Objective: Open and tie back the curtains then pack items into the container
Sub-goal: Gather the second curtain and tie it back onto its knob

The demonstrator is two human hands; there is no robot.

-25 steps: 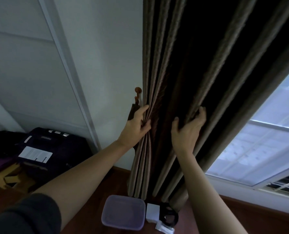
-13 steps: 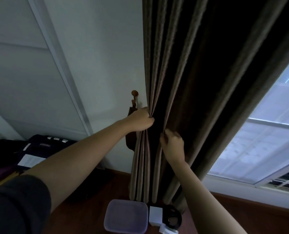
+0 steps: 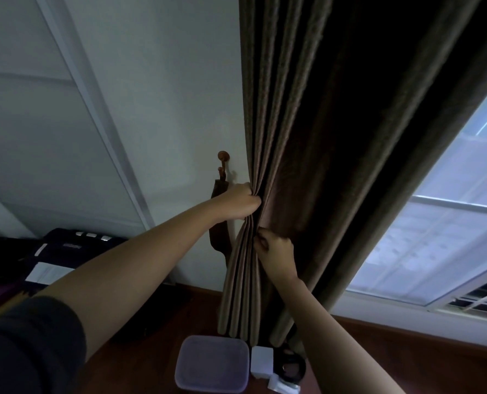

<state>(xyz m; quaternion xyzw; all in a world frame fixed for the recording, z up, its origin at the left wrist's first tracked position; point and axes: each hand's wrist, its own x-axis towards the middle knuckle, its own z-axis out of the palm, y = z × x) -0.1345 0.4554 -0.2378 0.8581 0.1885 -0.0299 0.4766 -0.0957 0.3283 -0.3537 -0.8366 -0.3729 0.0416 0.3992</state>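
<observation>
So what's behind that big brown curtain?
Right of the dark brown pleated curtain, a bright white-framed window shows. Both hands, left and right, grip the bunched folds. Whatever lies directly behind the cloth is covered.

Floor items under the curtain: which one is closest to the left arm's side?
The lidded plastic container, translucent and purplish. It is the leftmost and largest of the group; the small white box and the round black item lie to its right.
</observation>
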